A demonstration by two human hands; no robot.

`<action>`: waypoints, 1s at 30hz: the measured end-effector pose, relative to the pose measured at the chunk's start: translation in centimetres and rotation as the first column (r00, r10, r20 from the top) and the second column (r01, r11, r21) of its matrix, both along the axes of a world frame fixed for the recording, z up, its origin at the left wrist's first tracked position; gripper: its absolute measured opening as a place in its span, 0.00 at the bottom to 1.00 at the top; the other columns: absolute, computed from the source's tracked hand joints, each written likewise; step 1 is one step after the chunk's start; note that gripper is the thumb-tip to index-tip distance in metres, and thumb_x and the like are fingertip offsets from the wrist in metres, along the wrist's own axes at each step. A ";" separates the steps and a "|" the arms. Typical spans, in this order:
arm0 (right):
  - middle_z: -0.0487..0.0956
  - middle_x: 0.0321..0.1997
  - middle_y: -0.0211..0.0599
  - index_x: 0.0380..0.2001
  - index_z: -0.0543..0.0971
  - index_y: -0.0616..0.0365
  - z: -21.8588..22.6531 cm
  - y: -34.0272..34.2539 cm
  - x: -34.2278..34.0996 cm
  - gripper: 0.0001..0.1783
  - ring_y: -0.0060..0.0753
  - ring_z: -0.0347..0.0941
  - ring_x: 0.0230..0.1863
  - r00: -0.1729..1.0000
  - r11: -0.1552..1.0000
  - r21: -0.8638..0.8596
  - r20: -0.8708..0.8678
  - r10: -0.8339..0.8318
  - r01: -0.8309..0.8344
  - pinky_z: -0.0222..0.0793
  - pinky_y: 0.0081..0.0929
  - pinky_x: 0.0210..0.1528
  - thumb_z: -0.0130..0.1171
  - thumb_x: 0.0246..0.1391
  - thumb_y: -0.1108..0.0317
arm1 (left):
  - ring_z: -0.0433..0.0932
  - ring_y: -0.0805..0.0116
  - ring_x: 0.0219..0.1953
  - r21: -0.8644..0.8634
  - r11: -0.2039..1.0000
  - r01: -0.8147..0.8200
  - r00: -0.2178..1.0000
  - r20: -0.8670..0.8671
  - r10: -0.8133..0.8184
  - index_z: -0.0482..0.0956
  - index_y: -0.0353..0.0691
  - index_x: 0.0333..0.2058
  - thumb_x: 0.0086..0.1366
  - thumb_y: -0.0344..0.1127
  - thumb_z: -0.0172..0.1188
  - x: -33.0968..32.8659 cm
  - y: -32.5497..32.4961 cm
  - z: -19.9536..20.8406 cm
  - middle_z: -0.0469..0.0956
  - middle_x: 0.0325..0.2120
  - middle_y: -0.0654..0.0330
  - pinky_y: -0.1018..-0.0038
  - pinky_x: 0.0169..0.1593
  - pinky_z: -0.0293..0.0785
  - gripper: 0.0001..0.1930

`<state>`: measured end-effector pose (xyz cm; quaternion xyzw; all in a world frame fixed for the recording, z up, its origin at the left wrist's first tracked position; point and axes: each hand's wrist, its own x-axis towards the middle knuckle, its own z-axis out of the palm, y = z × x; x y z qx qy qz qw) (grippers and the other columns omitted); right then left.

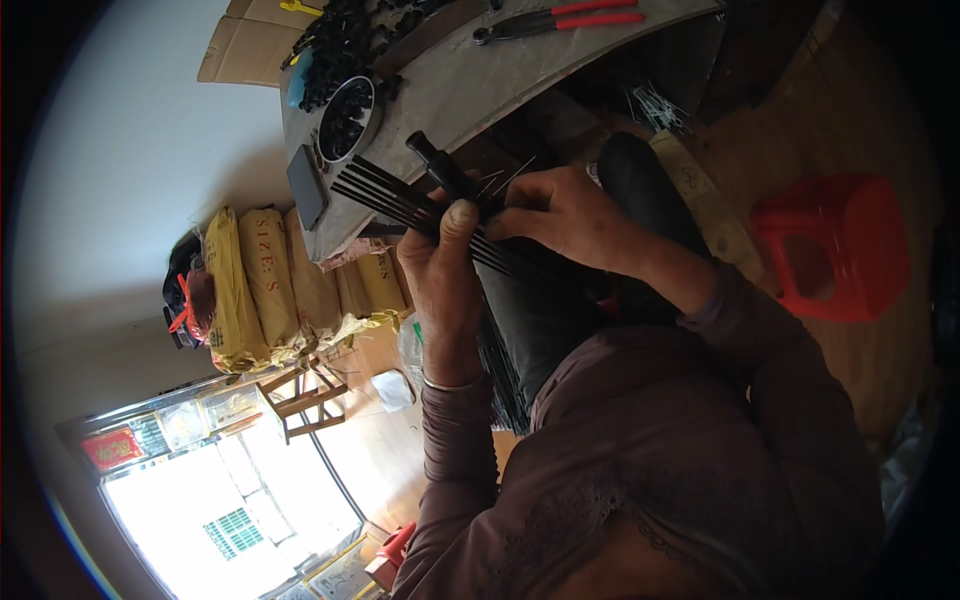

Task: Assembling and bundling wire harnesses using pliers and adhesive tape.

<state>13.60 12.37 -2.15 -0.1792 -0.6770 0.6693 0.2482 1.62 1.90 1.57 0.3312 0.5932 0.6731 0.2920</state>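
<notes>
My left hand [442, 265] is closed around a bundle of thin black rods [385, 195] fanned side by side, its thumb pressed on top. A black tube with a wider end [435, 160] rises out of the same grip, pointing toward the table. Close beside it, my right hand [570, 215] is pinched at the bundle. Thin wires stick up by its fingertips, but what the fingers hold is hidden. The lower ends of the rods run over my dark trouser leg [525, 320].
Ahead stands a grey table [440, 100] with a round bowl of small black parts [347, 120], a black phone-like slab [306, 187] and red-handled pliers [560, 20]. A red plastic stool [830, 250] is at right. Yellow sacks [265, 275] and a wooden stool [305, 400] are at left.
</notes>
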 end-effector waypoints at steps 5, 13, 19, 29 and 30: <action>0.72 0.18 0.21 0.25 0.79 0.57 -0.3 0.8 0.0 0.10 0.12 0.65 0.19 0.993 0.963 -0.248 0.022 0.115 -0.106 0.59 0.16 0.22 0.65 0.51 0.62 | 0.75 0.70 0.45 0.017 0.999 0.050 0.997 0.055 -0.051 0.79 0.35 0.44 0.62 0.38 0.61 0.2 0.0 -0.2 0.79 0.43 0.56 0.71 0.55 0.67 0.15; 0.72 0.19 0.21 0.26 0.78 0.57 0.7 0.4 0.4 0.13 0.13 0.67 0.22 0.990 0.998 -0.052 0.131 0.045 -0.038 0.61 0.15 0.22 0.66 0.50 0.59 | 0.75 0.72 0.45 0.017 1.000 0.002 0.999 0.035 -0.002 0.79 0.36 0.46 0.64 0.38 0.60 1.0 -0.4 -0.2 0.79 0.44 0.56 0.72 0.54 0.67 0.15; 0.73 0.21 0.25 0.24 0.77 0.58 0.7 1.2 0.5 0.14 0.15 0.68 0.23 0.972 0.894 -0.394 0.007 0.236 -0.214 0.64 0.16 0.24 0.67 0.49 0.59 | 0.76 0.72 0.44 0.062 0.985 0.161 0.964 0.203 -0.170 0.77 0.34 0.48 0.64 0.38 0.59 0.2 -0.5 0.2 0.79 0.44 0.57 0.75 0.52 0.69 0.17; 0.73 0.20 0.25 0.25 0.76 0.59 1.9 1.6 1.2 0.21 0.16 0.68 0.21 0.985 0.958 -0.264 0.095 0.141 -0.112 0.64 0.16 0.22 0.71 0.45 0.52 | 0.77 0.68 0.45 0.167 0.974 0.155 0.940 0.279 -0.197 0.76 0.36 0.49 0.63 0.36 0.61 -0.1 0.2 -0.6 0.78 0.45 0.55 0.71 0.52 0.71 0.16; 0.73 0.21 0.25 0.25 0.76 0.60 2.2 1.7 1.1 0.22 0.17 0.69 0.21 0.976 0.951 -0.278 0.127 0.179 -0.138 0.66 0.16 0.23 0.71 0.44 0.51 | 0.77 0.68 0.45 0.169 0.971 0.169 0.941 0.267 -0.210 0.76 0.37 0.48 0.64 0.36 0.60 -0.1 0.2 -0.5 0.78 0.45 0.54 0.71 0.52 0.71 0.16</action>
